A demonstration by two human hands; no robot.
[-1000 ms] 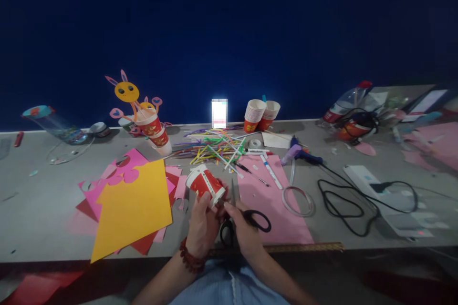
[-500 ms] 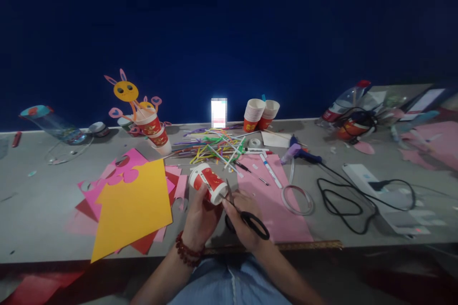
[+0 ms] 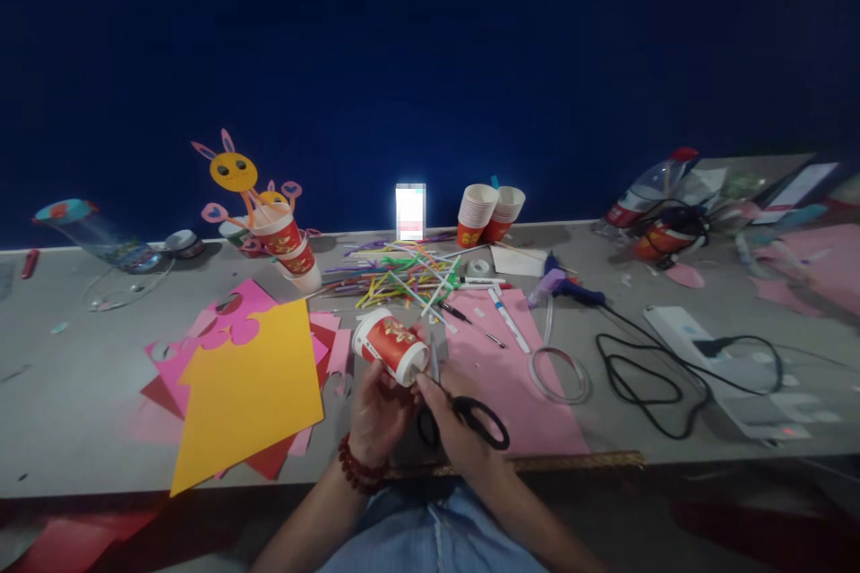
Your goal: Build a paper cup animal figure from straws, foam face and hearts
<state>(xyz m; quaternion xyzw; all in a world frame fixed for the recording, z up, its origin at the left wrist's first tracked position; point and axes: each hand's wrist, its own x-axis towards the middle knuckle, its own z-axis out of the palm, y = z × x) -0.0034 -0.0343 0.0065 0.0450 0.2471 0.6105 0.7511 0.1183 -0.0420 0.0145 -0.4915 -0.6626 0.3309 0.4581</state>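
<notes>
A red and white paper cup lies tilted in my left hand, whose fingers curl round its underside. My right hand grips a pair of black-handled scissors by the blades, close to the cup's near end. One blade stands up beside the cup; the other meets that end, and whether it pierces it I cannot make out. The scissors' handles spread apart below and to the right of my fingers. A beaded bracelet circles my left wrist.
Yellow card lies over pink and red sheets on the left. Colourful pipe cleaners spread behind the cup. Pink paper, a marker and a blue glue gun are on the right. Stacked cups stand behind.
The cup has turned in my left hand, so more of its red printed side faces up. My left fingers have shifted lower on it. The scissors stay near the cup's end.
</notes>
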